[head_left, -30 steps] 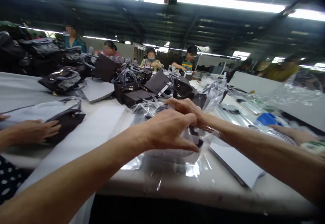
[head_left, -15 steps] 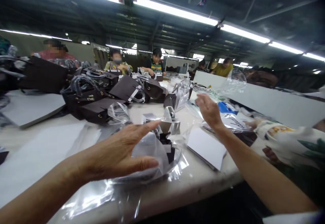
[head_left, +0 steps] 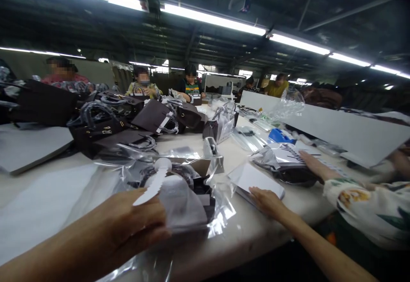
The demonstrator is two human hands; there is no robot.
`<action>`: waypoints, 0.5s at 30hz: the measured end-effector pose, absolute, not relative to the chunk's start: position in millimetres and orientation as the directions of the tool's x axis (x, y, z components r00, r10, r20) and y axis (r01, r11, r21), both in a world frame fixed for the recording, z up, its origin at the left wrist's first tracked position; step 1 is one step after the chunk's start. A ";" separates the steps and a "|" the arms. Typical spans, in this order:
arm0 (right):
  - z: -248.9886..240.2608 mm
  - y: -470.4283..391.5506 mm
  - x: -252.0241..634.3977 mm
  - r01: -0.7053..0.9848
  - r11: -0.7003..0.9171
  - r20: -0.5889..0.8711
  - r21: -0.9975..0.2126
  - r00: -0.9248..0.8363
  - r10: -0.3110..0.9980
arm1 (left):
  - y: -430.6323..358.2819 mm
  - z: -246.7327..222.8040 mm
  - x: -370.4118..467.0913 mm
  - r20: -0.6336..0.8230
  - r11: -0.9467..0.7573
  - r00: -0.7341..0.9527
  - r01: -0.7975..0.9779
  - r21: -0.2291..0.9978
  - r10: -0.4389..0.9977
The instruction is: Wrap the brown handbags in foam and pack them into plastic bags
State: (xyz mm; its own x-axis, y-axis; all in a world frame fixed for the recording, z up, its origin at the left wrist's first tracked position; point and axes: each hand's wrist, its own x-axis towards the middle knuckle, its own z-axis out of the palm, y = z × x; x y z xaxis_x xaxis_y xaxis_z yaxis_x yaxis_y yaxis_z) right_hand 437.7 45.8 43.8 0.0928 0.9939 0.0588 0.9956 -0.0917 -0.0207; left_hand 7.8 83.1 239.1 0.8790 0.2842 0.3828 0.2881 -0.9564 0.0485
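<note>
My left hand (head_left: pixel 144 220) is closed at the near side of a dark handbag (head_left: pixel 209 211) wrapped in clear plastic. Its fingers curl inward, and what they grip is hidden. Across the knuckles runs a white strip (head_left: pixel 153 188) with a jagged edge and a rounded end. White tissue-like wrapping (head_left: pixel 182 203) covers part of the bag beside this hand. My right hand (head_left: pixel 267 201) rests with outstretched fingers on the near edge of a stack of white sheets (head_left: pixel 258 178), to the right of the wrapped bag.
Dark handbags (head_left: pixel 105 132) with wrapped handles pile up at the left. White sheets (head_left: pixel 41 201) lie nearer. At the right, a co-worker's hand (head_left: pixel 315 164) touches another plastic-wrapped bag (head_left: pixel 293 173). A white partition (head_left: pixel 346 128) stands behind. Several people work across the table.
My left hand has lowered and its fingers have curled. My right hand has come down from the air onto the white stack. The co-worker's hand has moved onto the wrapped bag.
</note>
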 end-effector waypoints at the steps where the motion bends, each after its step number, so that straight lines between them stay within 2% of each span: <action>1: 47.8 46.0 437.0 0.996 -0.094 0.062 -0.012 0.094 0.994 | 81.4 238.3 6.8 0.371 -0.952 0.878 0.298 0.072 0.302; 8: 52.3 46.1 429.8 0.988 -0.147 0.074 -0.037 0.150 0.986 | 70.4 236.4 1.5 0.453 -0.929 0.816 0.357 0.097 0.361; 15: 21.1 64.3 425.1 0.949 -0.309 0.073 -0.052 0.313 0.947 | 73.9 237.9 -9.4 0.388 -0.927 0.847 0.369 0.065 0.364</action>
